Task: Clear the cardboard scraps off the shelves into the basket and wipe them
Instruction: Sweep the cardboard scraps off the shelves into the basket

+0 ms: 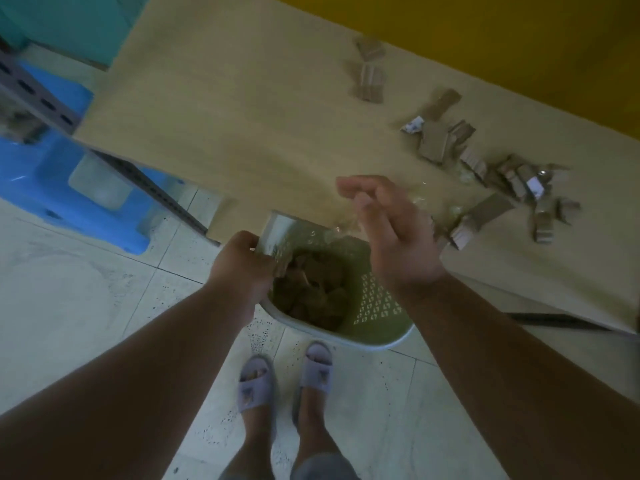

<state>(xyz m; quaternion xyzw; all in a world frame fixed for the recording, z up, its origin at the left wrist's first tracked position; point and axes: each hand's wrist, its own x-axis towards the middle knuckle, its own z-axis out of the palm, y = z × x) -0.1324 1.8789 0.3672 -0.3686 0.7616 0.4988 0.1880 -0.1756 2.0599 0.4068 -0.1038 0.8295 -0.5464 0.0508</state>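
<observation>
A pale perforated plastic basket (377, 323) hangs just below the front edge of the light wooden shelf (242, 116); brown cardboard pieces lie inside it. My left hand (242, 265) grips the basket's left rim. Over the basket's far edge hovers my right hand (391, 230), fingers spread and empty. Several cardboard scraps (512, 178) lie scattered on the shelf to the right of that hand. Two more scraps (369, 69) sit near the shelf's back, by the yellow wall.
A grey perforated metal shelf post (45, 102) runs along the left, with a blue plastic stool (52, 188) behind it. The floor is pale tile, and my feet in lilac slippers (287, 379) stand below the basket. A yellow wall (519, 39) backs the shelf.
</observation>
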